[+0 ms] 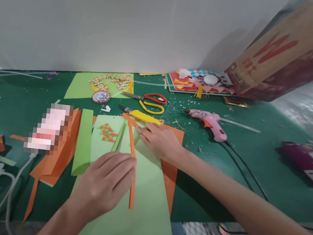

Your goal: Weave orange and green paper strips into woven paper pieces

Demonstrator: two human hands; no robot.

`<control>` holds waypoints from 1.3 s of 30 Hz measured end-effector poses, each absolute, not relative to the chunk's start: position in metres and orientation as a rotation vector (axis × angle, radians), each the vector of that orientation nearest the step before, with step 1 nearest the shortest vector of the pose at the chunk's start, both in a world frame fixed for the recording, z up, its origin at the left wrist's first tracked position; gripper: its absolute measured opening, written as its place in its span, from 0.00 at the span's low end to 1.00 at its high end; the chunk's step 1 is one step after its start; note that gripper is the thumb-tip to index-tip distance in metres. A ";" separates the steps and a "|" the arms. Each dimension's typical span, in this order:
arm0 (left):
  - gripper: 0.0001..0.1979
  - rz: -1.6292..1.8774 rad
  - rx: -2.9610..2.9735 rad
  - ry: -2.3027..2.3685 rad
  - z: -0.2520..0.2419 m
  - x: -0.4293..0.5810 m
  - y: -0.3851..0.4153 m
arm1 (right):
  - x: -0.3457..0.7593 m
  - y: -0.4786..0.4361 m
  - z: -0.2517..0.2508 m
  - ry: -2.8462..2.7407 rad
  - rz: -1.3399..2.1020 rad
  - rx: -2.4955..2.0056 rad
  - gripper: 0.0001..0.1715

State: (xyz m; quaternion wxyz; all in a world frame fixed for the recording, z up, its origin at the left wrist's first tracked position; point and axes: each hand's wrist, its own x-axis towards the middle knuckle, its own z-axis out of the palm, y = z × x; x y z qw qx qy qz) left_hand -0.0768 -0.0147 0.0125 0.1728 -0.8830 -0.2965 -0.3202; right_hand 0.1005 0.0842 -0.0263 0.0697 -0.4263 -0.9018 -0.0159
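My left hand (106,183) is closed over a light green sheet (149,203). A narrow green paper strip (119,137) runs under its fingers, and an orange paper strip (132,141) lies along its fingertips. The far ends of both strips meet near a short orange piece. My right hand (161,140) lies with fingers stretched out, fingertips resting on the paper by that meeting point. Left of the strips is a small woven orange and green piece (107,132). Just beyond my right hand lies a yellow utility knife (145,117).
Scissors (147,101) and a round dish of small beads (101,97) lie farther back. A pink glue gun (209,121) with a cord rests right. Folded orange paper (58,155), green paper (83,143) and white cables are left. A paper bag (288,53) stands back right.
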 end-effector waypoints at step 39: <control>0.12 -0.336 -2.521 -1.192 -0.020 -0.073 -0.021 | 0.137 0.086 0.003 -2.244 0.166 -1.284 0.29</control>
